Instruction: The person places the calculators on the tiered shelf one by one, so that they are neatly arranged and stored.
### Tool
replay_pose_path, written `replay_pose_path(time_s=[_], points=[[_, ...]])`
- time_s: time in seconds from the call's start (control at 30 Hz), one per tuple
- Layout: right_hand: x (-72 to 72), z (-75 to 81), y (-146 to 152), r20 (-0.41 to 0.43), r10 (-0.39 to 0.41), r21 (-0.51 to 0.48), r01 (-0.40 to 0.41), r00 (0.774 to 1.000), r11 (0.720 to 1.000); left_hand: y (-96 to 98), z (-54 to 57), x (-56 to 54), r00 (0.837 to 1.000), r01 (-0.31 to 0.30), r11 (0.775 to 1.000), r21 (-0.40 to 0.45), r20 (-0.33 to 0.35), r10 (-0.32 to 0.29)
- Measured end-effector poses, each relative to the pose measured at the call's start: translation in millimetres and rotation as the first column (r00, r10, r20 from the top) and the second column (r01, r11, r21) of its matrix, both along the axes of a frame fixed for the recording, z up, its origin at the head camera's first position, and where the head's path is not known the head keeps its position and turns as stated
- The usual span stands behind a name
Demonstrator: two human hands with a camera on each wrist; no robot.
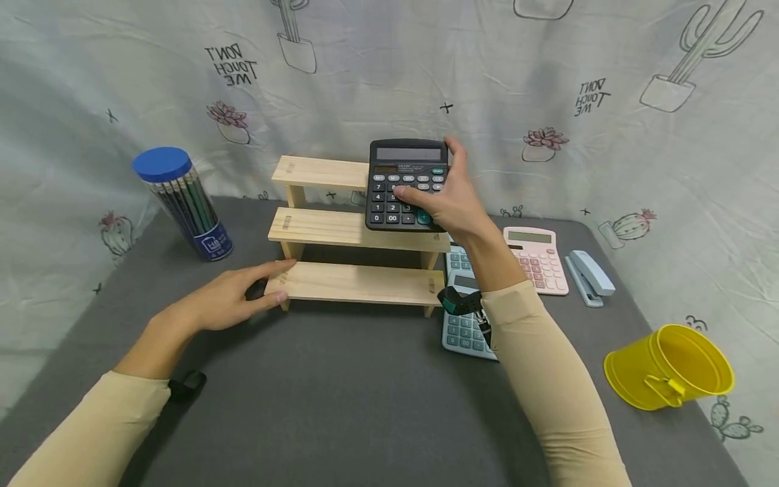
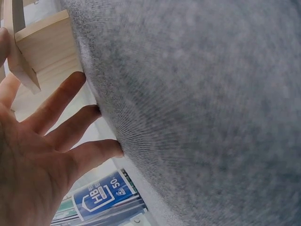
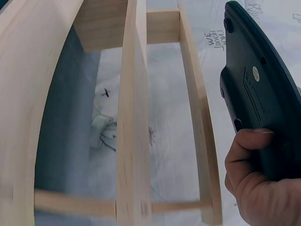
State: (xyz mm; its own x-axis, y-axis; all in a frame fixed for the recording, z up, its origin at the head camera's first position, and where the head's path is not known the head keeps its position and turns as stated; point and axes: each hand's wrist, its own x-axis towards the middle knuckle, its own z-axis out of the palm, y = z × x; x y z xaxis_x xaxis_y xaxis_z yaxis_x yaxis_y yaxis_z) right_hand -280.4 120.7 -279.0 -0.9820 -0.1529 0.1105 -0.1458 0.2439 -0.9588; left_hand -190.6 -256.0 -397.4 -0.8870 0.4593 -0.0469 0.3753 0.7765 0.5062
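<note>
In the head view, a black calculator (image 1: 408, 152) is upright in front of the top and middle steps of a three-step wooden shelf (image 1: 359, 283), its keys facing me. My right hand (image 1: 459, 199) grips its right side, with the thumb across the keys and a fingertip at the top corner. The right wrist view shows the calculator's dark back (image 3: 256, 89) and a curled finger against it. At the shelf's left end, my left hand (image 1: 228, 297) holds the bottom step between thumb and index finger. Its other fingers (image 2: 56, 106) reach down to the grey tabletop in the left wrist view.
A blue-lidded tube of pencils (image 1: 182, 203) leans at the back left. Right of the shelf lie light blue calculators (image 1: 465, 331), partly behind my right arm, a pink calculator (image 1: 538, 260) and a light blue stapler (image 1: 590, 277). A yellow bucket (image 1: 639, 372) stands near the right edge.
</note>
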Motion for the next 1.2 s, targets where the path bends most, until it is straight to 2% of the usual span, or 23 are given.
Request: replay_pose_path(time_s=[0.13,0.2,0.43,0.67,0.93,1.2], points=[[-5.4,0.4,-19.1,0.020,0.017,-0.045,-0.016,1.000,0.999,-1.8,1.2,-0.5,1.000,-0.013,1.000,-0.008,-0.004,0.013],[-6.7,1.0,-27.3,0.021,0.014,-0.020,-0.013,1.000,1.000,-2.0,1.3,0.0,1.000,-0.016,1.000,-0.015,0.002,0.016],[-10.7,1.6,-48.9,0.021,0.036,-0.025,-0.036,0.999,0.999,-2.2,2.0,2.2,1.000,-0.020,1.000,-0.019,0.004,0.020],[-17.6,6.7,-64.2,0.021,0.017,0.019,-0.017,1.000,1.000,-2.1,2.3,0.6,1.000,-0.008,1.000,-0.018,-0.002,0.008],[-22.6,10.6,-84.0,0.049,0.060,-0.053,-0.058,0.997,0.997,-2.2,1.3,0.4,1.000,-0.007,1.000,-0.018,-0.004,0.007],[-27.3,17.9,-99.2,0.095,0.024,0.111,-0.034,0.995,0.993,-0.2,-1.4,-0.8,1.000,0.001,1.000,-0.015,-0.014,-0.002]])
